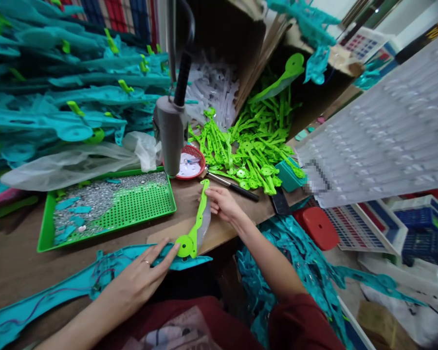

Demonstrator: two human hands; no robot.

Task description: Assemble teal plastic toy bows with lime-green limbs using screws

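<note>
While the left hand [138, 279] lies flat and open on a long teal shell [58, 291] at the near edge of the bench [14, 257], its fingertips reach the round end of a green lever [194, 231]. That lever stands on the teal shell's right end and slants up and away across the bench's near edge. The right hand [222, 204] is closed on its upper part, fingers curled around the narrow stem. A pale, blade-like strip runs along the lever's right side.

Behind the left hand, a green tray [44, 228] with a perforated floor holds small silver screws and a few teal bits. A grey power driver [171, 136] hangs over the middle of the bench, just beside a red dish [197, 153]. Toward the far right corner, a heap of green parts [255, 150] spills from a cardboard box [241, 34]. Stacked teal shells [40, 97] fill the far left side.
</note>
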